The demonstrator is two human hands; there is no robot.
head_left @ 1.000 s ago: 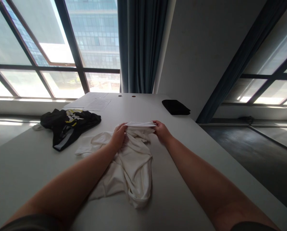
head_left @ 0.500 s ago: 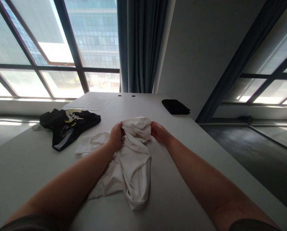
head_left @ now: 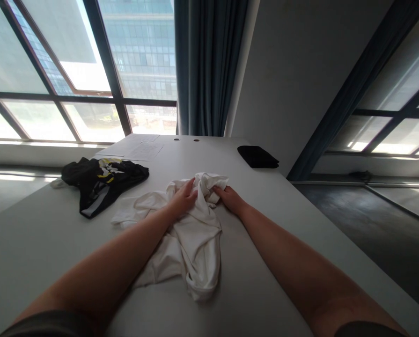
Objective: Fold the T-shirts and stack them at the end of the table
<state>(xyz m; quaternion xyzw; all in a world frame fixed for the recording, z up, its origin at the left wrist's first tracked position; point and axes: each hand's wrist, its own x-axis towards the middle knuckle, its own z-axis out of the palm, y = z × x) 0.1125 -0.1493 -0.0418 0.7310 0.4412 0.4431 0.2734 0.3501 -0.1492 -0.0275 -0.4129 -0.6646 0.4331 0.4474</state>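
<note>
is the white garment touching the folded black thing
Apart: the head view shows white tabletop between the white garment and the folded black thing.

white cloth garment [head_left: 199, 238] | heavily creased, unfolded | far end bunched up | near portion spread in loose folds | laid on white tabletop [head_left: 247, 285]
</note>
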